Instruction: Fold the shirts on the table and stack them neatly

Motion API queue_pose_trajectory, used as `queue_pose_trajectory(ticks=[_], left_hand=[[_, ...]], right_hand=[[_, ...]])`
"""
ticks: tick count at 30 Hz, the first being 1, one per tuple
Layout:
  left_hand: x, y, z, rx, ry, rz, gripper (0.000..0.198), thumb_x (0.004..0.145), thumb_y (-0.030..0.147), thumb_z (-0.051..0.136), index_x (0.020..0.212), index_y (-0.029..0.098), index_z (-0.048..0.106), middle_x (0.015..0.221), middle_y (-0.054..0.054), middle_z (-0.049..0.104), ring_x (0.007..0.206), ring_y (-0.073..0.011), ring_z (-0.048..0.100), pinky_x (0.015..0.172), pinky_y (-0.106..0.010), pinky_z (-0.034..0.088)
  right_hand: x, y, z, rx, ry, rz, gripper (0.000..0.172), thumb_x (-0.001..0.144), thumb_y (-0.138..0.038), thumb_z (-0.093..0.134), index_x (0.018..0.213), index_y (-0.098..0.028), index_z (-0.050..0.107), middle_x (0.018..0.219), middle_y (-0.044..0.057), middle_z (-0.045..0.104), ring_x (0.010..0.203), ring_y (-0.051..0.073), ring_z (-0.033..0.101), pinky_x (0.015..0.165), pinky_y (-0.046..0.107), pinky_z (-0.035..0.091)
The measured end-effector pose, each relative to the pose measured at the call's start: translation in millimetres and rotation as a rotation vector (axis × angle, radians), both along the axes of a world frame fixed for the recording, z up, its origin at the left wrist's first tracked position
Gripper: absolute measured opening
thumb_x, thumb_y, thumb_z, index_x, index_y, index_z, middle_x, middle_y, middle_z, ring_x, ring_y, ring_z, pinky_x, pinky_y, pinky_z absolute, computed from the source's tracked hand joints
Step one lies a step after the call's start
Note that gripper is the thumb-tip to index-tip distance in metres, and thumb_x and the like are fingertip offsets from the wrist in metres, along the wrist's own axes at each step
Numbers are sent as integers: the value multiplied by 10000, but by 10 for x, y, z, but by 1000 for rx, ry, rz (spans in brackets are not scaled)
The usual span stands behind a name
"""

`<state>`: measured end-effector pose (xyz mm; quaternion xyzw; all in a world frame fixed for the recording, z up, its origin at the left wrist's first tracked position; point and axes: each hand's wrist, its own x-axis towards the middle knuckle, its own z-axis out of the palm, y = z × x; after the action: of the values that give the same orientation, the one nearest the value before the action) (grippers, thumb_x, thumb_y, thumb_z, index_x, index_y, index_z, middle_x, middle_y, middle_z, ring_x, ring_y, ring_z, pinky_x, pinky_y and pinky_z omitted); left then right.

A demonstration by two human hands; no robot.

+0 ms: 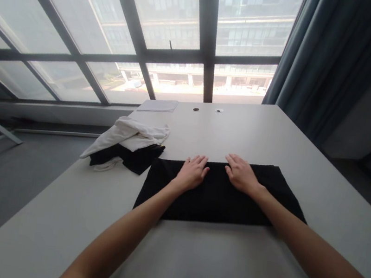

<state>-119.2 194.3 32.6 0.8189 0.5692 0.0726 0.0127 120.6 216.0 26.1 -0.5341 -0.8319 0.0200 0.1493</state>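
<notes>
A black piece of cloth (218, 200), apparently a folded garment, lies flat on the white table (243, 129) in a wide band. My left hand (192, 173) rests palm down on its far part, fingers stretched toward the far edge. Further right, my right hand (241, 173) lies on the same cloth, its fingers extended and its fingertips reaching the far edge. Both hands are open and hold nothing. Which kind of garment it is, I cannot tell.
A loose pile of clothes, with a white garment (133, 131) over a black one (142, 158), lies left of the cloth at the table's side. Papers (157, 105) lie at the far left corner. A blue-grey curtain (310, 60) hangs beyond the right edge.
</notes>
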Motion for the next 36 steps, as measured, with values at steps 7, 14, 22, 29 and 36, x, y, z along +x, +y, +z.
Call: queue_pose_trajectory(ticks=[7,14,22,29,36], left_hand=[[283,19,-356,26,18,36,562,1062,437,281,1562,198,376,1619,-69,378,1510,-278,294,1225,-562,211],[275,8,-332,12,27,41,575,1055,463,278,1575,231,356,1627,-46,364,1516,-260,283,1231,-543,208],[271,26,-341,0,10,34,598,1053,466,267,1581,195,345,1629,-51,360,1519,-268,274,1235,-545,196],[274,25,-321,-34,-22,27,585,1054,464,277,1582,220,343,1631,-48,356,1525,-266,263,1236,-549,190],[36,72,-67,-11,-56,73,573,1058,429,301,1578,190,345,1645,-81,321,1528,-276,257,1230,-518,218]], right_hand=[[-294,-60,-352,-83,-47,-3,557,1023,-348,337,1546,-167,407,1619,118,359,1512,274,281,1220,543,192],[-253,-32,-329,-92,-17,-21,564,1028,-375,326,1544,-163,407,1625,112,346,1509,267,290,1218,535,219],[526,75,-200,-11,-115,-241,601,1030,-431,286,1537,-133,407,1642,150,293,1528,301,230,1202,616,185],[967,136,-455,-10,-133,-307,620,1037,-471,253,1519,-132,445,1607,141,376,1506,283,291,1213,519,225],[946,162,-465,-28,-109,-312,610,1039,-477,277,1518,-141,449,1609,138,374,1510,272,284,1219,511,203]])
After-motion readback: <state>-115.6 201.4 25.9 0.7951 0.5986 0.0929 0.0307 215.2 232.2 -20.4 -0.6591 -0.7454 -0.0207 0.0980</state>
